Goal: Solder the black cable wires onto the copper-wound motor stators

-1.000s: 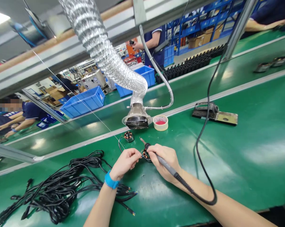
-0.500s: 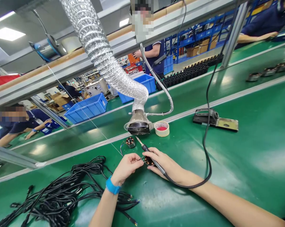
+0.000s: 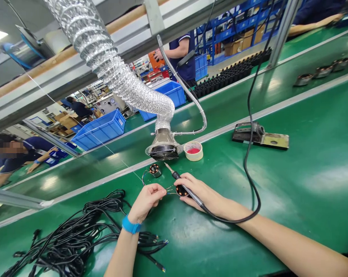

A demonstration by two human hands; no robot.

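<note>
My left hand (image 3: 148, 199), with a blue band at its wrist, pinches thin coloured wires (image 3: 170, 191) beside a small motor stator (image 3: 181, 190). My right hand (image 3: 201, 194) grips a soldering iron (image 3: 188, 187), whose tip points up and left, away from the wires. The fingers of that same hand also hold the stator, partly covering it. Just beyond the iron's tip, a second stator (image 3: 154, 170) with leads rests on the green mat. A thin strand of solder wire (image 3: 116, 152) runs down from a spool (image 3: 26, 52) to behind my left hand.
Black cables (image 3: 76, 227) lie heaped at left. A fume extractor hood (image 3: 164, 148) hangs ahead, beside a round tub (image 3: 193, 151) with red inside. An iron stand (image 3: 260, 136) sits at right. Blue bins (image 3: 100, 130), more stators (image 3: 324, 71) and co-workers are beyond.
My left hand has drawn slightly away from the stator, so the coloured wire ends now show between them. My right hand still holds the iron and stator. The view has shifted slightly.
</note>
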